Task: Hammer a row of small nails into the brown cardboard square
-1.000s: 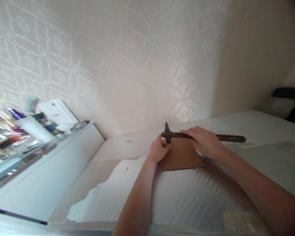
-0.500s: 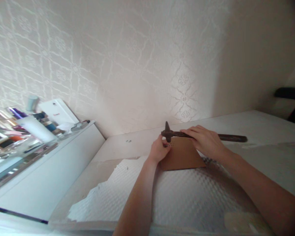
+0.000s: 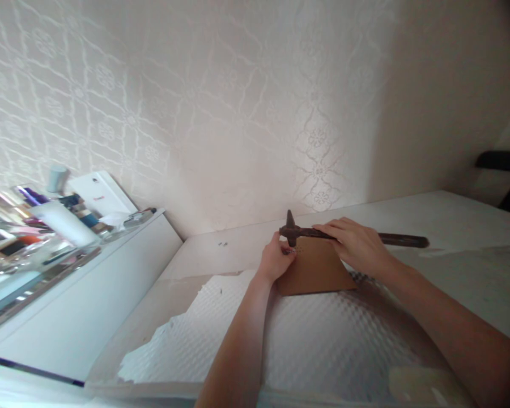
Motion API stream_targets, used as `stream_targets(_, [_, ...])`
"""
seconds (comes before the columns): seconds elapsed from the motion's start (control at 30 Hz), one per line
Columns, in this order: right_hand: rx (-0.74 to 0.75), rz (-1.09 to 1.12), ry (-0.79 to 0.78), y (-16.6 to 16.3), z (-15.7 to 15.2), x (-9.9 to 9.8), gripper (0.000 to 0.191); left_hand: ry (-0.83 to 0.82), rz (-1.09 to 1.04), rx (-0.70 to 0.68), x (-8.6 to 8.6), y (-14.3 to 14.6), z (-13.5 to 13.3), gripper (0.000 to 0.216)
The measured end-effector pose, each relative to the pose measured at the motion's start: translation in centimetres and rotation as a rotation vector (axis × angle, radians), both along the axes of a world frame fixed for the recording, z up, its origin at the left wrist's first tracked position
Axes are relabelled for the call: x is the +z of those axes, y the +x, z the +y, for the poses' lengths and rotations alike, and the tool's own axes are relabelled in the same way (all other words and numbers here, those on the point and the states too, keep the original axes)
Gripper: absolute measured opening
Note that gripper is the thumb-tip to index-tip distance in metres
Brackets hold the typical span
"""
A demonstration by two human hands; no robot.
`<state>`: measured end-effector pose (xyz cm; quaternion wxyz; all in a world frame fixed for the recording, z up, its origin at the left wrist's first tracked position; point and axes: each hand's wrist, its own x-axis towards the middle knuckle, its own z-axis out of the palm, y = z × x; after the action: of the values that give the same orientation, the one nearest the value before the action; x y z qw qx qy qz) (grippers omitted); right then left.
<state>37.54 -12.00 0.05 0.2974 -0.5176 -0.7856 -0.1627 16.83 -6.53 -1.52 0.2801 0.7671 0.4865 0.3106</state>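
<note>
the right hand (image 3: 357,241) is wrapped around the handle of a hammer (image 3: 308,232), its forearm reaching in from the lower right; the handle lies nearly level, its butt sticking out beyond the hand. the left forearm slants up from the bottom edge, and the left hand (image 3: 276,259) bends its fingers in at the far left corner of a brown cardboard piece (image 3: 318,269), just below the hammer head. how far those fingers close, and whether they pinch anything, cannot be told. the cardboard lies on a white textured sheet (image 3: 323,334) on the desk (image 3: 412,211), with small dark dots near that corner. compared with a second ago, both hands keep almost the same pose; the whole view is shifted slightly, so everything sits a little farther right.
</note>
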Motion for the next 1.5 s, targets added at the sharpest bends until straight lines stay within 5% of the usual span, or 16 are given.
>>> stream_targets(1.5, [0.006,-0.02,0.024,0.37,-0.11,0.13,0.041,-0.032,-0.037,-0.003,-0.02,-0.02,-0.09,0.042])
